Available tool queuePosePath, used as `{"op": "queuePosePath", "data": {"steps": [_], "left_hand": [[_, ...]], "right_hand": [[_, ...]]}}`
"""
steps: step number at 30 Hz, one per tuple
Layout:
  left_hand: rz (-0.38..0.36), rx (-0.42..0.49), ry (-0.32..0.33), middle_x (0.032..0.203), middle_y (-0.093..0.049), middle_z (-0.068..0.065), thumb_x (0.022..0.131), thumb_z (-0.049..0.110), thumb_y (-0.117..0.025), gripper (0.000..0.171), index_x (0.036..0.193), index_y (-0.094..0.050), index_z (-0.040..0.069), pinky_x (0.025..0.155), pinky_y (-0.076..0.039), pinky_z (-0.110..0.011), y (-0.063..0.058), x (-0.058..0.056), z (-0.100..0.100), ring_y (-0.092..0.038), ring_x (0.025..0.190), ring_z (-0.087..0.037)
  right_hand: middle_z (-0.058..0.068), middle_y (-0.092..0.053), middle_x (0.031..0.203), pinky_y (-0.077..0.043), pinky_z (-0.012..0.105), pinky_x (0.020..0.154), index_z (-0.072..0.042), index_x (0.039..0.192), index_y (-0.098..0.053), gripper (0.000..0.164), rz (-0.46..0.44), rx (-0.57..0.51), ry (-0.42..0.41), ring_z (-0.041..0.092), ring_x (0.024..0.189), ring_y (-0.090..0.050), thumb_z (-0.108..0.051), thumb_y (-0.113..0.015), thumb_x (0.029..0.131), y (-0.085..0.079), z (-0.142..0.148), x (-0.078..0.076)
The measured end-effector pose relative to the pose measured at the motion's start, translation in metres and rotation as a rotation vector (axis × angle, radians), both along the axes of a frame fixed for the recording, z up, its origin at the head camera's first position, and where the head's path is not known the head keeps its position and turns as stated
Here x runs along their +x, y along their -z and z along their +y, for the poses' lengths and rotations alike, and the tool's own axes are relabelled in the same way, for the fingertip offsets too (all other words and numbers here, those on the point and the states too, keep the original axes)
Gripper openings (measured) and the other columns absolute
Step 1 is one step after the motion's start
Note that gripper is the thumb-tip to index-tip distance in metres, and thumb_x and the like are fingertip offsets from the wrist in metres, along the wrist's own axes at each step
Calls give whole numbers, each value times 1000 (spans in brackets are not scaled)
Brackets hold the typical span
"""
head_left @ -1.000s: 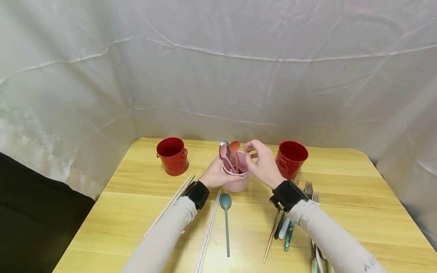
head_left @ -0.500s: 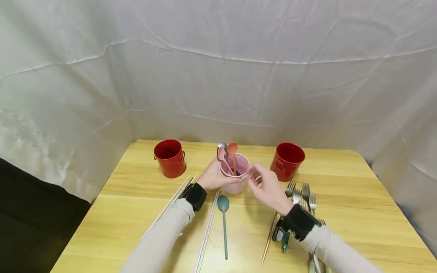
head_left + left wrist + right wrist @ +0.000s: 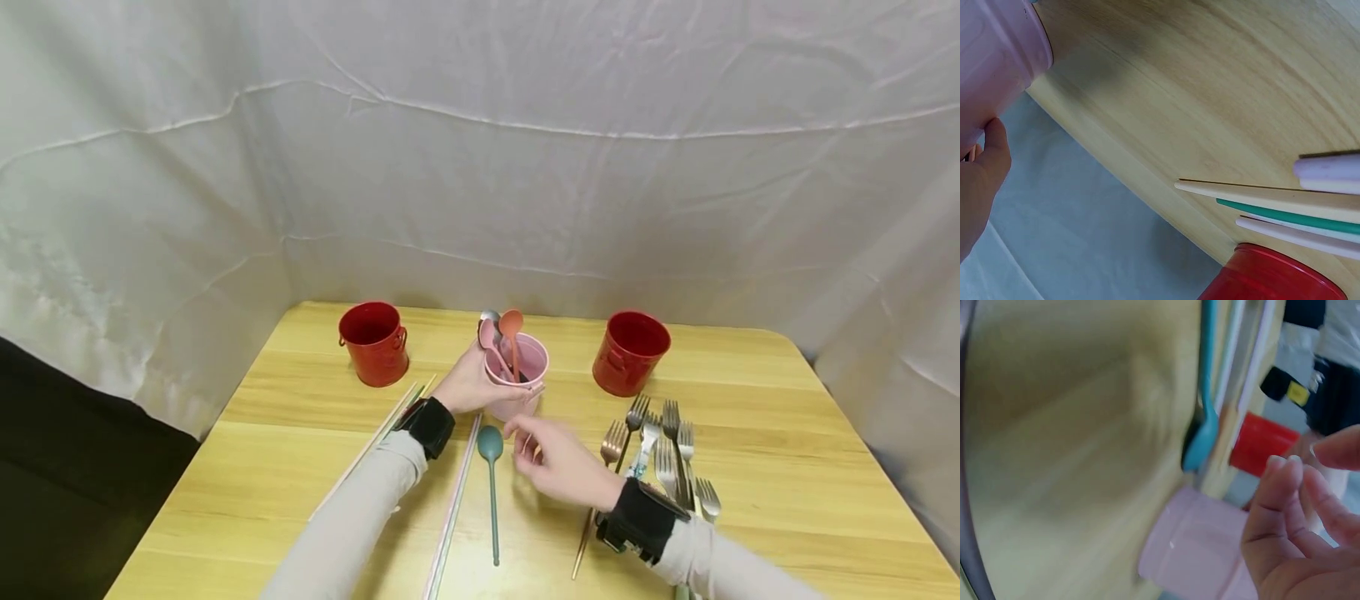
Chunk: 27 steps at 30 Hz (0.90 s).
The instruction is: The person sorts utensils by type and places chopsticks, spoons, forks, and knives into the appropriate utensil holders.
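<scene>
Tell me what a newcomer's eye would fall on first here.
Probably the bright red bucket at the table's back left and the second red bucket at its back right. Between them, the left hand grips a pink bucket with spoons sticking up out of it. Nearer the viewer, a teal spoon lies just left of the right hand.

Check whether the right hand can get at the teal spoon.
Very likely yes: the right hand looks to be holding nothing and is just beside the teal spoon, which lies uncovered, with nothing seen between them.
</scene>
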<state>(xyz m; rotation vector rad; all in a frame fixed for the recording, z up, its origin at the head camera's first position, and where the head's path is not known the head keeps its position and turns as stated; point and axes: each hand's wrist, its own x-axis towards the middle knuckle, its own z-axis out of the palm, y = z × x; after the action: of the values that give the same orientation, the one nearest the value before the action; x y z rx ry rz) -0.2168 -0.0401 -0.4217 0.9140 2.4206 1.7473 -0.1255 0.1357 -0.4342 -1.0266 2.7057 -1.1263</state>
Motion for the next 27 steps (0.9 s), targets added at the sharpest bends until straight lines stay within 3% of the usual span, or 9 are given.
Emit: {"op": "queuePosePath", "data": {"steps": [6,11,14,21,27], "left_hand": [[-12,-58,-45,122,-56,-14,66,24,-86,88,136,-35,7,99,-42,-41,13,-8,-1,-54,113,-23],[-9,-62,-53,125,-54,-11,63,30,-87,95,139,-32,13,100,-41,-41,19,-13,-1,-52,114,-20],[-9,-75,-59,126,-53,-12,64,28,-87,96,140,-30,11,100,-41,-42,15,-10,-1,-52,115,-22],[-13,-70,-54,127,-51,-18,66,19,-84,95,141,-28,4,99,-42,-45,-4,3,-1,-52,115,-28],[-12,-69,-50,127,-51,-19,67,20,-83,95,142,-27,4,99,-42,-45,-9,6,-1,-51,116,-29]], "right_hand": [[-6,-56,79,-49,20,60,-9,112,-58,31,-114,66,-100,5,67,-56,-3,-60,81,15,-9,5],[-7,-54,74,-45,19,57,-8,116,-58,36,-127,128,-133,2,62,-52,-6,-63,80,19,-17,7],[-9,-51,69,-41,18,55,-10,116,-58,37,-107,178,-143,2,60,-48,-8,-64,79,19,-21,7],[-13,-49,66,-39,19,58,-11,113,-58,33,-122,247,-169,2,60,-46,-11,-64,80,22,-26,5],[-13,-49,65,-39,20,56,-12,106,-58,24,-140,266,-163,2,58,-47,-14,-65,83,25,-30,2]]}}
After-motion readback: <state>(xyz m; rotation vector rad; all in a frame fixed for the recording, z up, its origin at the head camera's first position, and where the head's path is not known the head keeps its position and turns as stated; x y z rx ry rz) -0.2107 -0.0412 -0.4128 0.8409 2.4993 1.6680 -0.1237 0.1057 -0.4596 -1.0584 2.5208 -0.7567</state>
